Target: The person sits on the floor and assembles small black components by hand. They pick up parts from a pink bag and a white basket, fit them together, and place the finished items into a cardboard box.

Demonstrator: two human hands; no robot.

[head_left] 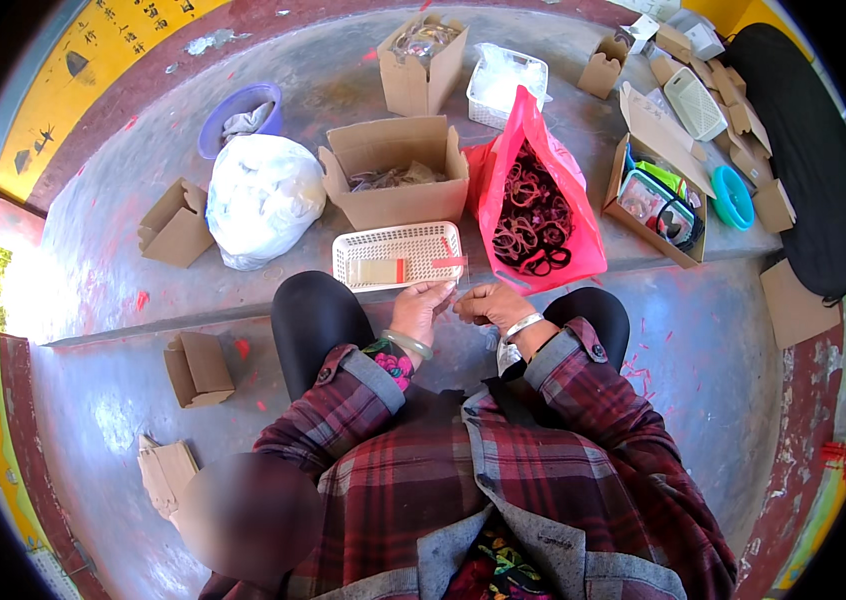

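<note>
Both left hand and right hand have fingers pinched closed, any held piece too small to tell; beyond the right fingers, dark loops look light, soft, best pinched singly.

Left hand just beside right hand

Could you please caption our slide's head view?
Left hand and right hand close together near a cream basket and open pink bag.

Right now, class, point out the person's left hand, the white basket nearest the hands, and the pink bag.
Left hand (420, 309): head view, back of the hand.
White basket nearest the hands (421, 248): head view, bare perforated inside.
Pink bag (586, 232): head view, right side wall.
</note>
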